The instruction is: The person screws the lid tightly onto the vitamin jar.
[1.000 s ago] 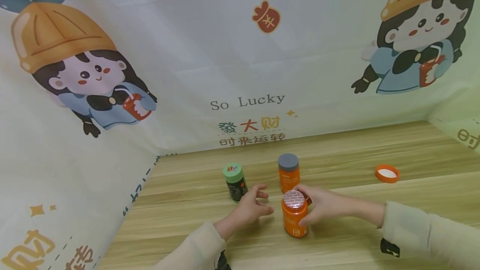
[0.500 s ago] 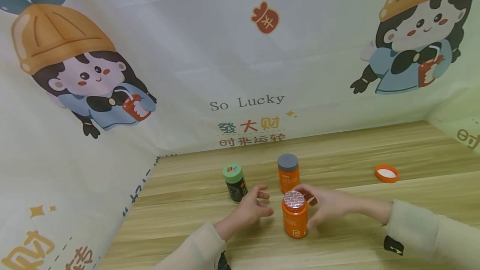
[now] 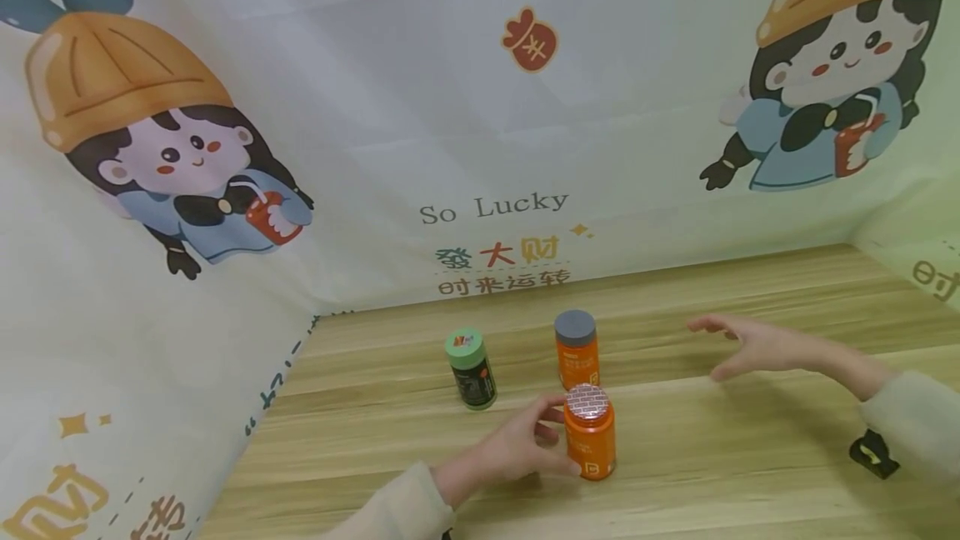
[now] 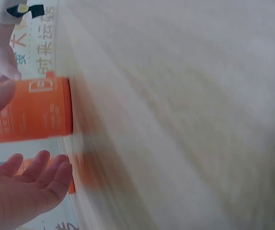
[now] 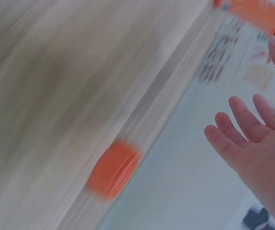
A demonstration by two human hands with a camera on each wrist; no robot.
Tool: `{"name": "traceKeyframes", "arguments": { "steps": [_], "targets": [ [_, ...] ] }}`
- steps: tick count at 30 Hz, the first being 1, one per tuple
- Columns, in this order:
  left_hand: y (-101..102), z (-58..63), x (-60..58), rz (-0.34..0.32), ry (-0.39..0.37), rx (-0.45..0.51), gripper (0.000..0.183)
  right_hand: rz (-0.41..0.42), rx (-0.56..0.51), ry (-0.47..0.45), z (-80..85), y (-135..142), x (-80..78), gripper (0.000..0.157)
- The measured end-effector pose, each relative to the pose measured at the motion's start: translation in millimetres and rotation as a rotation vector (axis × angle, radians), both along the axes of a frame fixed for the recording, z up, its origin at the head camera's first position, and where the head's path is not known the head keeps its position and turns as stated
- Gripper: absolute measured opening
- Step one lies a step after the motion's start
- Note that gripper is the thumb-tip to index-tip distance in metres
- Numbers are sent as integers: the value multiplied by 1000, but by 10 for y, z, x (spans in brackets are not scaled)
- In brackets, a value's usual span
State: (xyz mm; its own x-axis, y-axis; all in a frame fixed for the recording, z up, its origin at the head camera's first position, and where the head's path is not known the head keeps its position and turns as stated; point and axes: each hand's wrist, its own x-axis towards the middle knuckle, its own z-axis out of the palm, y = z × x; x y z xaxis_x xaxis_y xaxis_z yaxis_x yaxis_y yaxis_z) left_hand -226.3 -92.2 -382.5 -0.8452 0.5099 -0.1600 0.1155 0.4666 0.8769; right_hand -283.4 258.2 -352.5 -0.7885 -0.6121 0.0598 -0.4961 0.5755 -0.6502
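An orange bottle with a foil seal on its uncapped top stands upright on the table. My left hand reaches around its left side, thumb in front and fingers behind. In the left wrist view a gap shows between the fingers and the bottle; whether the thumb touches it I cannot tell. Off to the right, my right hand hovers with spread fingers and holds nothing. The orange lid lies on the table, blurred in the right wrist view and hidden behind that hand in the head view.
Just behind the uncapped bottle stands another orange bottle with a grey cap. A dark bottle with a green cap is to its left. Printed cloth walls the wooden table at the back and sides.
My right hand has left the orange bottle and moved right, over to the lid. My left hand has come right, up to the bottle. The bottles have stayed put.
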Motion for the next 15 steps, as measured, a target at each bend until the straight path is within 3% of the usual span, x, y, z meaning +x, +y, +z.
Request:
{"name": "traceKeyframes", "arguments": {
  "steps": [8,15],
  "targets": [
    [90,-53,64,-8,13,82,76,-91,158,82,-120,496,-134,73],
    [152,-85,39,-12,3,110,74,-110,272,99,-208,634,-172,73]
  ]
}}
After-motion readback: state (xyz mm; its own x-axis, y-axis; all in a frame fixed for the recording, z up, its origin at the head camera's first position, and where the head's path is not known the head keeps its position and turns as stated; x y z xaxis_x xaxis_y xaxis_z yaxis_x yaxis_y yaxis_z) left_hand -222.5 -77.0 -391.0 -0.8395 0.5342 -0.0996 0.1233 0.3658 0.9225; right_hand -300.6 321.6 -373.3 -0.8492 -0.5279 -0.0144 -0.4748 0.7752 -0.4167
